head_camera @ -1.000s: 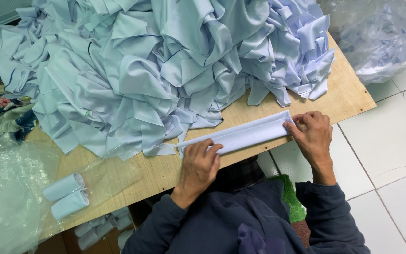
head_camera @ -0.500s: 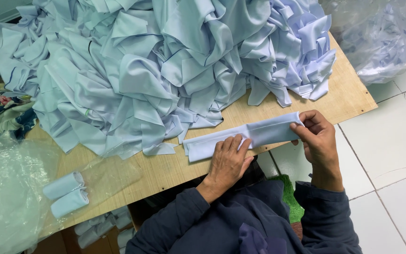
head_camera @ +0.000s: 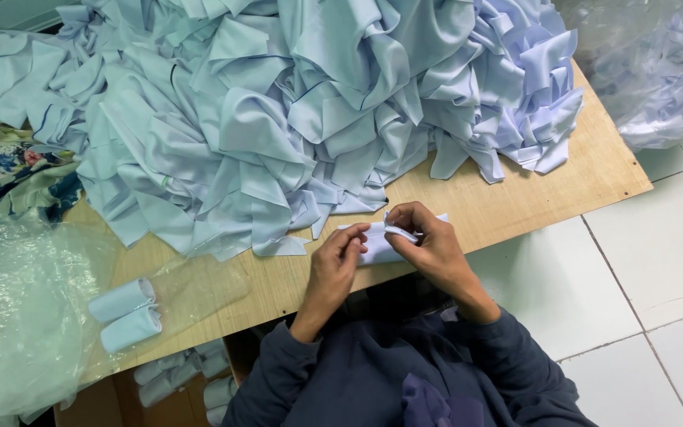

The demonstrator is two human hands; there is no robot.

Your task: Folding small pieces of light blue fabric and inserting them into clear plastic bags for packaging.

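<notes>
Pale-blue fabric strip (head_camera: 381,247), folded short, pinched by left hand (head_camera: 340,265) and right hand (head_camera: 428,245) fingers.

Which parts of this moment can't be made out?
- Head view: most of the folded fabric strip is covered by the left hand and right hand.
- Table: far half buried under the fabric pile.
- Clear bag: contents blurred, cut off at the right edge.

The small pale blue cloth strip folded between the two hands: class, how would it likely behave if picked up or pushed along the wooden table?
The small pale blue cloth strip is probably floppy: it folds tightly between the left hand and right hand. It looks light, being thin. Pushed along the wooden table, it would likely bunch rather than slide, as the heaped pale blue cloth pieces crumple.
</notes>
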